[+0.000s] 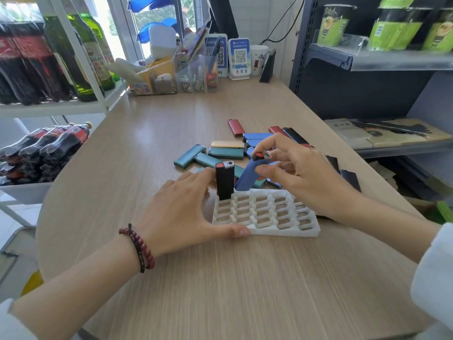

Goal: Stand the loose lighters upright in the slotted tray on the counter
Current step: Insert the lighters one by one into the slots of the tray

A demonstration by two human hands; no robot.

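A white slotted tray (284, 231) lies on the wooden counter in front of me. One black lighter (224, 181) stands upright in its far left corner slot. My left hand (181, 212) grips the tray's left end, thumb on the near edge, fingers by the black lighter. My right hand (301, 175) pinches a blue lighter (248, 175), tilted, its base just over the tray's far row beside the black one. Several loose lighters (228, 153) in teal, gold, blue, red and black lie flat behind the tray.
A red lighter (235, 127) lies apart farther back. Clear organiser boxes (186, 74) and QR code stands (239, 58) line the counter's far end. A bottle rack (61, 69) stands left, dark shelving (367, 62) right.
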